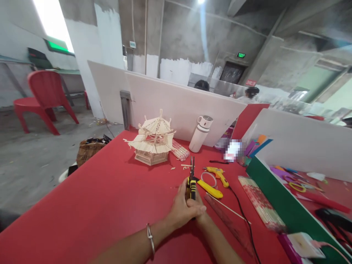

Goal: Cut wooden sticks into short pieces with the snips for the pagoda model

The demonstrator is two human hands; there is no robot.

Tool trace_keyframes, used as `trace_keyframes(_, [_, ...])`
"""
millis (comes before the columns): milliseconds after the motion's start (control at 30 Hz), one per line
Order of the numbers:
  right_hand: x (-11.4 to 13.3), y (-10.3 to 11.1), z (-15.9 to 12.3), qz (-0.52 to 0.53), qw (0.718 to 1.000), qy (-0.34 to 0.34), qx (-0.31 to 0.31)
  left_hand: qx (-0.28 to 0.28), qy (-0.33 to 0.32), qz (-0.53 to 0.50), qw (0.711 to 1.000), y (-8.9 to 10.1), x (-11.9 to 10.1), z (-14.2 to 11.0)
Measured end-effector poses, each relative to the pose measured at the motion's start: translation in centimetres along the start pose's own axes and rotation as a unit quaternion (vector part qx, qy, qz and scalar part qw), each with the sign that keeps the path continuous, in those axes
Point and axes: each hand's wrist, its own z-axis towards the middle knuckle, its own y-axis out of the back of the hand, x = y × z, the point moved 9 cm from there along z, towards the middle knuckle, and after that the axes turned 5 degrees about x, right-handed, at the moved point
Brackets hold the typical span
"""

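Long-nosed pliers (193, 185) with black and yellow handles point away from me, jaws up, over the red table. My left hand (180, 209), with a silver bracelet at its wrist, is closed round the handles. My right hand (202, 214) is closed at the same handles from the right, partly hidden behind my left thumb. Beside the jaws lie a short thin stick (186, 165) and several small cut bits. A yellow utility knife (210, 189) is just right of the pliers. Farther back stands a pagoda model (154, 141) of thin wooden sticks.
A yellow glue gun (217, 176) trails a black cord. A tape ring (208, 179), a long stick (229, 208) and stick packs (262, 203) lie nearby. A white bottle (200, 135) stands by the partition (176, 97). A green divider (286, 205) borders the right side.
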Motion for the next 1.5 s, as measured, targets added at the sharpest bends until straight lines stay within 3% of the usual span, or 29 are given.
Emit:
trace_keyframes(67, [0.2, 0.3, -0.4, 0.063, 0.998, 0.011, -0.006, 0.053, 0.018, -0.006, 0.998, -0.1, -0.5, 0.3])
trace_keyframes(133, [0.2, 0.5, -0.9, 0.115, 0.993, 0.006, -0.002, 0.065, 0.043, -0.027, 0.997, 0.8, -1.4, 0.9])
trace_keyframes(233, [0.5, 0.6, -1.5, 0.129, 0.992, -0.009, 0.004, -0.046, 0.025, 0.032, 0.998, 4.7, -4.6, 2.2])
trace_keyframes(300, [0.9, 0.7, -1.6, 0.123, 0.992, -0.006, 0.003, -0.073, 0.019, 0.095, 0.993, 6.0, -6.5, 3.3])
trace_keyframes(400, [1.5, 0.9, -1.7, 0.105, 0.994, 0.009, 0.001, -0.023, 0.023, 0.145, 0.989, 5.4, -8.0, 4.9])
trace_keyframes(600, [2.0, 0.9, -1.7, 0.078, 0.997, 0.016, 0.012, -0.004, -0.077, 0.283, 0.956, 3.7, -10.5, 5.9])
trace_keyframes(833, [1.3, 1.0, -1.5, 0.105, 0.994, -0.001, 0.01, 0.06, -0.162, 0.508, 0.844, 1.7, -12.3, 6.3])
trace_keyframes(933, [1.2, 1.2, -1.5, 0.118, 0.993, -0.008, 0.018, 0.061, -0.176, 0.547, 0.816, 1.6, -12.7, 6.5])
trace_keyframes(1367, [1.3, 1.6, -1.7, 0.139, 0.986, -0.054, 0.072, 0.076, -0.141, 0.563, 0.811, 2.1, -11.6, 7.5])
trace_keyframes(1500, [1.0, 1.6, -1.6, 0.148, 0.984, -0.041, 0.086, 0.079, -0.115, 0.537, 0.832, 2.6, -11.1, 7.7])
